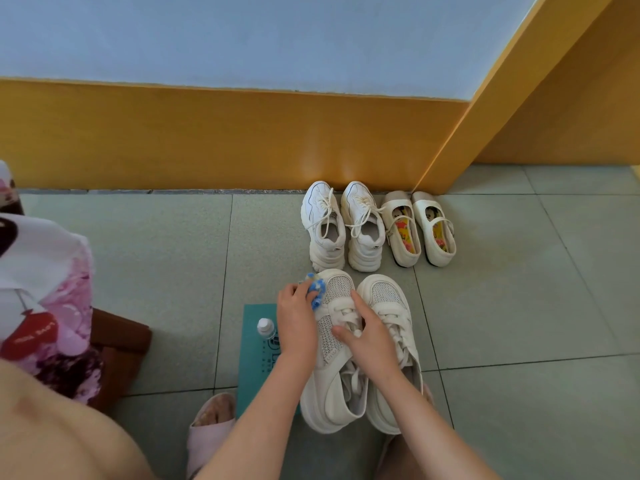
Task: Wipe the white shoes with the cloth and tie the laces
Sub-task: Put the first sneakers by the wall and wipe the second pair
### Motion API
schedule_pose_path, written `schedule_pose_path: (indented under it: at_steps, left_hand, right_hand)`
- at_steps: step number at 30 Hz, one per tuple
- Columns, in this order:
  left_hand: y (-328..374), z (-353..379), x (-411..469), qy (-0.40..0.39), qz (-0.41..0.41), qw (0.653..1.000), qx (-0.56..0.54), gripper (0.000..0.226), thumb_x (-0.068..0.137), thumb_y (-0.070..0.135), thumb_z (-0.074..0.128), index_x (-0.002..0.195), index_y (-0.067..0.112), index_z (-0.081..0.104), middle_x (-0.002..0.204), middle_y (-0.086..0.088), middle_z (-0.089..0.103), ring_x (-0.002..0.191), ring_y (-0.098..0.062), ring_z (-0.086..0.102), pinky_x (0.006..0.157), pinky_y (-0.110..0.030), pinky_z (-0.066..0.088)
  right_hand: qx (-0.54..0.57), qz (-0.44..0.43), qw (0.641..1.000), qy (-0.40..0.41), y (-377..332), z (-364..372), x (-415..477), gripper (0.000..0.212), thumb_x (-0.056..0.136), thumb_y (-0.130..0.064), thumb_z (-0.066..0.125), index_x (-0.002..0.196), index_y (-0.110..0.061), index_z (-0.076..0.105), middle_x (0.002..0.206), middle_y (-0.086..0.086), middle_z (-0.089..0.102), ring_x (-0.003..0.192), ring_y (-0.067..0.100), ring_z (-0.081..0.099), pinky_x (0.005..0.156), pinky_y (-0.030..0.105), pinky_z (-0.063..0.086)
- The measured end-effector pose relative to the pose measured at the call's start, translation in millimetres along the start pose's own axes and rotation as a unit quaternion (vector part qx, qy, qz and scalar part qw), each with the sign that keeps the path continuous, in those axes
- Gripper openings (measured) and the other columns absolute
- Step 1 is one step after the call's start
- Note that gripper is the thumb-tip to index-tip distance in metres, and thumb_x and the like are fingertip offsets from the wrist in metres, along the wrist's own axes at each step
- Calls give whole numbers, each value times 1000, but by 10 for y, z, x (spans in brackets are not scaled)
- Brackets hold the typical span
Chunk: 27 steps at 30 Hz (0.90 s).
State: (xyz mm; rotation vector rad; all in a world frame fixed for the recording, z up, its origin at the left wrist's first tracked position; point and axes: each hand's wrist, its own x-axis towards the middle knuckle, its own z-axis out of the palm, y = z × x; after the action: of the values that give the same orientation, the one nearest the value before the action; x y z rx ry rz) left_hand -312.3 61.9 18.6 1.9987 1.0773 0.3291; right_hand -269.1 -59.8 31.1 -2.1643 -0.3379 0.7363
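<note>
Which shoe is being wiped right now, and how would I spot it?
From the orange wall panel, come down the grey tiled floor past the white chunky sneakers and cream strap shoes to the nearest pair. It is the left one, a cream lace-up sneaker with a mesh toe. Only it has a blue and white cloth held against its toe by the left hand.

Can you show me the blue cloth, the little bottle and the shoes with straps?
blue cloth (317, 289): head view, bunched part showing.
little bottle (265, 324): head view, its cap.
shoes with straps (423, 201): head view, toe of shoe nearest corner.
</note>
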Motion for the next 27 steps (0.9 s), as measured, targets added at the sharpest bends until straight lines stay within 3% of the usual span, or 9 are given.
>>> schedule_pose_path:
  at_steps: [6, 13, 18, 22, 27]
  left_hand:
    - [7, -28, -105, 9, -21, 999, -38, 25, 94, 9, 50, 114, 5, 64, 104, -13, 57, 95, -22, 52, 80, -24, 40]
    - [-59, -78, -266, 2, -49, 998, -50, 26, 94, 13, 51, 117, 7, 63, 106, -10, 57, 100, -23, 54, 88, -37, 46]
    - [-64, -121, -389, 7, -57, 996, -72, 27, 92, 14, 55, 117, 7, 63, 107, -8, 57, 97, -20, 55, 85, -28, 44]
    - [-74, -176, -496, 1, -65, 994, -83, 27, 91, 15, 56, 117, 9, 63, 105, -5, 56, 97, -19, 56, 87, -30, 47]
    - [7, -281, -496, 5, -50, 994, -101, 25, 91, 14, 58, 115, 10, 64, 101, 0, 53, 91, -12, 54, 81, -18, 41]
  right_hand:
    - [-1, -2, 1000, -1, 5, 0, -2, 79, 79, -28, 75, 145, -35, 31, 145, -8, 42, 127, 2, 39, 104, 23, 31]
    - [-7, -9, 1000, -5, -8, -6, -3, 80, 79, -27, 75, 146, -32, 31, 145, -7, 43, 131, 7, 39, 104, 24, 31]
    - [-2, -6, 1000, -3, -4, -4, -4, 80, 79, -27, 75, 146, -33, 31, 144, -5, 45, 130, 7, 41, 103, 23, 33]
    - [-4, -4, 1000, -4, 6, -4, -12, 80, 80, -27, 74, 146, -35, 30, 144, -6, 43, 130, 7, 40, 105, 26, 34]
    - [-2, -4, 1000, -3, 16, -15, -17, 78, 81, -28, 73, 145, -36, 30, 144, -7, 43, 129, 7, 41, 104, 26, 34]
